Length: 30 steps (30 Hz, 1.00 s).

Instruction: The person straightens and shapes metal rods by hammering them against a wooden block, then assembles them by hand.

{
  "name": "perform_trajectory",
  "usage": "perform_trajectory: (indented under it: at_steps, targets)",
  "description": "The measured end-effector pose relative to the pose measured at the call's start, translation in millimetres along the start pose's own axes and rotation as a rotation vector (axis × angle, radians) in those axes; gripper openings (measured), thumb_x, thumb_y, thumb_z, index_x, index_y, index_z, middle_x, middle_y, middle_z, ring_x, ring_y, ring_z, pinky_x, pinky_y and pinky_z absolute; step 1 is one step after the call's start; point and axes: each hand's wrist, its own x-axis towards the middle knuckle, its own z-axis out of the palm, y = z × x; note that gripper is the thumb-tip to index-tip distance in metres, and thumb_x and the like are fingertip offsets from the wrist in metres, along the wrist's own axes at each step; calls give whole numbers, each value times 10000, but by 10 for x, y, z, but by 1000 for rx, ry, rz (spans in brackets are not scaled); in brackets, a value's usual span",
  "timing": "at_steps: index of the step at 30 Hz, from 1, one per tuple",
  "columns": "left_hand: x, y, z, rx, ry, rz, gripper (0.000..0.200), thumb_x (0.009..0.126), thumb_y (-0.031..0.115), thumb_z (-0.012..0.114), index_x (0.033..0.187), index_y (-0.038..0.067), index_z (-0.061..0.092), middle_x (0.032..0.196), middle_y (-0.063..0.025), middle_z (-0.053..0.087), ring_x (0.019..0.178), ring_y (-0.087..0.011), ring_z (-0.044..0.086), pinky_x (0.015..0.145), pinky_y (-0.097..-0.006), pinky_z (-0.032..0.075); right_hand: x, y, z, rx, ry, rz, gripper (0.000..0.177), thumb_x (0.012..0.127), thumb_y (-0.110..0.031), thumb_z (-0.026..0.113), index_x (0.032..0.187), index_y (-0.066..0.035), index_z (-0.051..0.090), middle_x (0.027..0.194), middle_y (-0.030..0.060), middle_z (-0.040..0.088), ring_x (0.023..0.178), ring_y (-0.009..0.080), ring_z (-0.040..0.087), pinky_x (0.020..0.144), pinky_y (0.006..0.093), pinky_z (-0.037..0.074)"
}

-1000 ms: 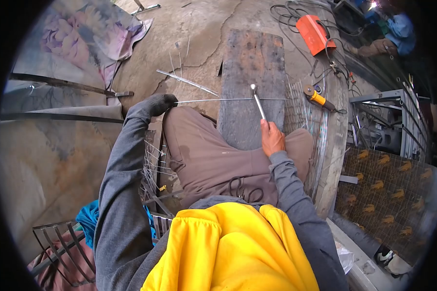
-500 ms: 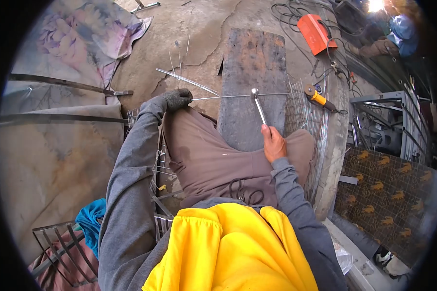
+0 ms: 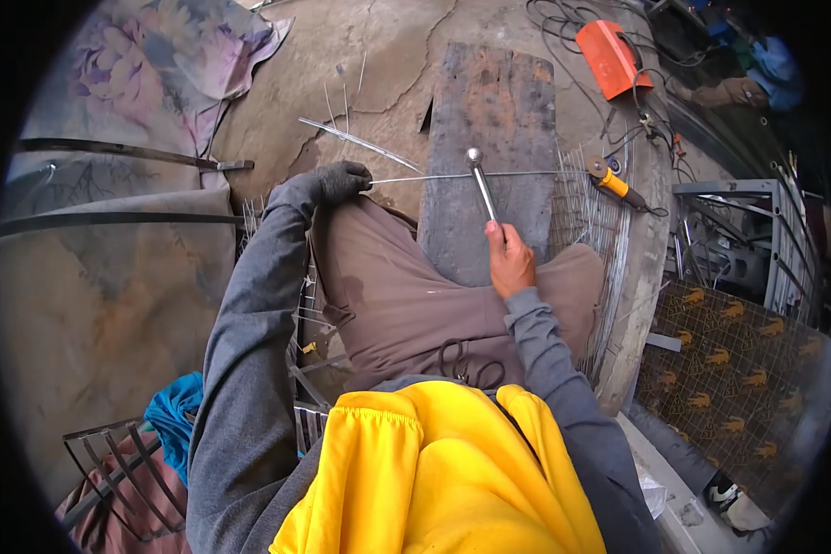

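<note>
My left hand (image 3: 342, 182), in a dark grey knitted glove, is closed on one end of a thin metal rod (image 3: 402, 178) beside my left knee. The rod runs nearly straight across a worn, dark plank (image 3: 494, 102) lying in front of me. My bare right hand (image 3: 511, 260) grips the lower handle of a shiny metal hammer (image 3: 484, 194) with a rounded head. The hammer's head overlaps the plank just beyond the rod in this view.
A yellow angle grinder (image 3: 619, 187) lies right of the plank, by wire mesh (image 3: 572, 208). Farther back are an orange metal box (image 3: 609, 57) and cables. Loose rods (image 3: 360, 143) lie left of the plank. Another person's blue sleeve (image 3: 774, 69) shows at the upper right.
The hammer head has come off the rod and shifted away from me and slightly left. My left hand keeps hold of the rod. A bright light at the upper right is gone.
</note>
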Motion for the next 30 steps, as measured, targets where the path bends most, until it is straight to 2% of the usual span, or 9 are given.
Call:
perform_trajectory:
  at_steps: [7,10,17,20,22,26,28,30]
  targets:
    - [83,-12,-39,-12,-19,-22,267,946,246,549,1079,34,642,1032,-98,660,994,-217,599,912,-340,460,13,-13,42,-57,-35,2,512,982,-525,424,902,-36,551,776,247,627,799,487,595,689,541,444]
    - [194,-56,-160,-12,-23,-22,266,946,245,549,1078,34,642,1029,-97,661,991,-216,599,911,-340,461,77,-52,36,-102,-108,49,494,985,-510,434,900,-37,548,783,245,634,789,490,595,681,540,450]
    - [145,-37,-142,-14,-32,-44,264,945,243,551,1075,33,643,1022,-95,661,985,-212,598,908,-338,461,58,-34,53,-163,-95,39,471,985,-491,450,895,-38,537,791,257,634,759,501,592,666,551,445]
    - [155,-9,-135,-16,-30,-47,263,944,243,551,1074,33,643,1020,-94,662,982,-211,598,906,-338,462,46,-19,77,-75,-46,22,480,985,-495,448,881,-33,529,776,254,633,758,500,591,665,549,443]
    - [163,-22,-155,-23,-32,-59,262,944,242,552,1073,33,644,1018,-93,662,980,-210,598,905,-337,462,63,2,98,-203,-70,56,476,985,-491,457,873,-33,526,754,244,630,742,492,595,647,541,442]
    - [135,-47,-155,-25,-40,-68,261,944,241,553,1072,33,644,1014,-92,662,977,-208,598,904,-337,462,87,-136,-12,-77,-40,46,471,986,-485,457,872,-35,534,745,239,632,727,489,598,643,539,444]
    - [144,-98,-172,-39,-41,-86,261,943,241,553,1071,33,644,1012,-91,662,975,-207,598,903,-336,462,19,-188,-29,11,48,-26,463,986,-478,461,870,-37,540,737,233,629,728,483,601,644,540,446]
    - [129,-88,-120,-42,-42,-94,260,943,240,554,1071,32,644,1010,-90,663,973,-206,597,902,-336,463,29,-153,-1,-26,33,-26,461,987,-475,461,865,-37,540,743,233,630,733,483,600,646,541,445]
